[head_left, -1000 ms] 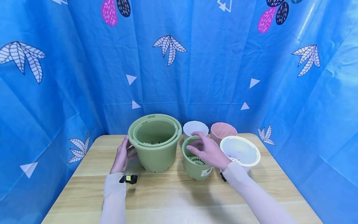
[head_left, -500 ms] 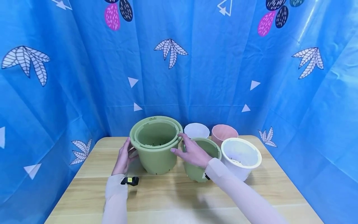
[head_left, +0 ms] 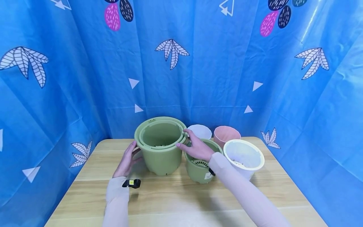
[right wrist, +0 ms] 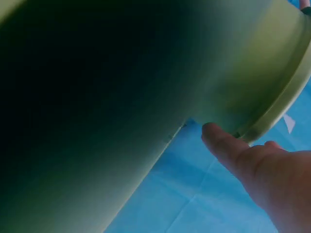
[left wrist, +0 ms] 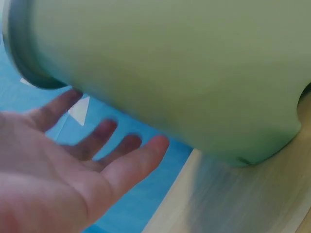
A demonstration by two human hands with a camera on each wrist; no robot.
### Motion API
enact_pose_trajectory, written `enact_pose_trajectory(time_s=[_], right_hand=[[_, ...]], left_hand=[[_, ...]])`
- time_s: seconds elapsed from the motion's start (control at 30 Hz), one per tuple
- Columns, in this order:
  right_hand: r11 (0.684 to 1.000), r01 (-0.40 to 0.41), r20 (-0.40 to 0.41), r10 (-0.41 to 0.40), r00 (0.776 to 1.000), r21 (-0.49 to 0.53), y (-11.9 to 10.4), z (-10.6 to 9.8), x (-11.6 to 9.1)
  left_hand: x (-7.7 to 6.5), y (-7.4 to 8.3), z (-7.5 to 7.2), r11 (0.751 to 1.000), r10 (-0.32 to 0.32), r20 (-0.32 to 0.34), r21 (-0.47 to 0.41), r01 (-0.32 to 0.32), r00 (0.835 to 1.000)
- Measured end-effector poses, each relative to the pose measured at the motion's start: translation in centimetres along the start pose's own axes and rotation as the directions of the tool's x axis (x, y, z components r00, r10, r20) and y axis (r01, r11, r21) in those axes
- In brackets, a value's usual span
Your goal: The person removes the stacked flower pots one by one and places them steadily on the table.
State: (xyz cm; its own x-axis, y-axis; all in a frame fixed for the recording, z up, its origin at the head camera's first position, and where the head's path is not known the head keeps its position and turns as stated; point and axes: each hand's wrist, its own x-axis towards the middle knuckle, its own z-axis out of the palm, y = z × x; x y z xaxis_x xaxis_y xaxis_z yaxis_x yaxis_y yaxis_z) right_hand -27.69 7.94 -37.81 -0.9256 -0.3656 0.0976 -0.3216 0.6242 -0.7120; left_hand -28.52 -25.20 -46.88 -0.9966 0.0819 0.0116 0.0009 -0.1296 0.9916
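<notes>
A large green flower pot point(head_left: 161, 162) stands upright, with a slightly smaller green pot point(head_left: 161, 130) nested inside it. My left hand point(head_left: 124, 162) is at its left side, fingers spread; in the left wrist view the forefinger reaches the wall just under the rim. On the opposite side my right hand point(head_left: 199, 148) touches the rim with extended fingers and thumb, reaching over a small green pot point(head_left: 195, 175). That small pot has a slotted base inside and a white label. In the right wrist view its dark wall fills much of the picture.
A white pot point(head_left: 199, 130) and a pink pot point(head_left: 225, 134) stand at the back. At the right is a cream-rimmed white pot point(head_left: 245, 170). All stand on a wooden table point(head_left: 158, 201), enclosed by a blue patterned curtain point(head_left: 175, 88).
My right hand has moved left from above the small green pot to the large pot's rim. The nested large pots have shifted slightly right and turned a little. The left hand stays beside them.
</notes>
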Motion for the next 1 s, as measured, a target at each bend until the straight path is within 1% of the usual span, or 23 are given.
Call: enact_pose_trajectory(time_s=[0.1, 0.23, 0.33, 0.43, 0.57, 0.73, 0.87, 1.0], right_hand=[[1.000, 0.016, 0.010, -0.016, 1.000, -0.006, -0.2, -0.3, 0.0], [0.998, 0.056, -0.002, -0.056, 0.998, -0.033, -0.8, -0.7, -0.3], [0.994, 0.075, -0.008, -0.076, 0.997, -0.078, -1.5, -0.7, -0.3], [0.988, 0.080, 0.010, -0.080, 0.997, -0.129, -2.2, -0.3, -0.3], [0.976, 0.070, 0.041, -0.063, 0.997, -0.204, -2.8, 0.8, -0.3], [0.957, 0.030, 0.058, -0.014, 0.998, -0.290, -3.8, 2.1, -0.3], [0.948, 0.000, 0.067, 0.023, 0.997, -0.319, -4.2, 2.7, -0.3], [0.943, -0.009, 0.065, 0.032, 0.997, -0.333, -4.1, 3.0, -0.2]], left_hand=[[0.2, -0.2, 0.4, 1.000, 0.012, -0.004, -0.025, -0.012, 1.000], [0.3, -0.5, 0.8, 0.999, 0.021, 0.025, -0.026, -0.021, 0.999], [0.4, -0.7, 0.9, 0.999, 0.030, 0.030, -0.027, -0.029, 0.999], [0.4, -0.7, 0.8, 0.999, 0.033, 0.029, -0.024, -0.033, 0.999], [0.4, -0.8, 0.7, 0.999, 0.030, 0.040, -0.019, -0.029, 0.999], [0.4, -0.9, 0.5, 0.999, 0.030, 0.034, -0.028, -0.029, 0.999], [0.5, -0.9, 0.5, 0.999, 0.032, 0.034, -0.018, -0.031, 0.999], [0.7, -0.8, 0.4, 0.999, 0.031, 0.035, -0.011, -0.031, 0.999]])
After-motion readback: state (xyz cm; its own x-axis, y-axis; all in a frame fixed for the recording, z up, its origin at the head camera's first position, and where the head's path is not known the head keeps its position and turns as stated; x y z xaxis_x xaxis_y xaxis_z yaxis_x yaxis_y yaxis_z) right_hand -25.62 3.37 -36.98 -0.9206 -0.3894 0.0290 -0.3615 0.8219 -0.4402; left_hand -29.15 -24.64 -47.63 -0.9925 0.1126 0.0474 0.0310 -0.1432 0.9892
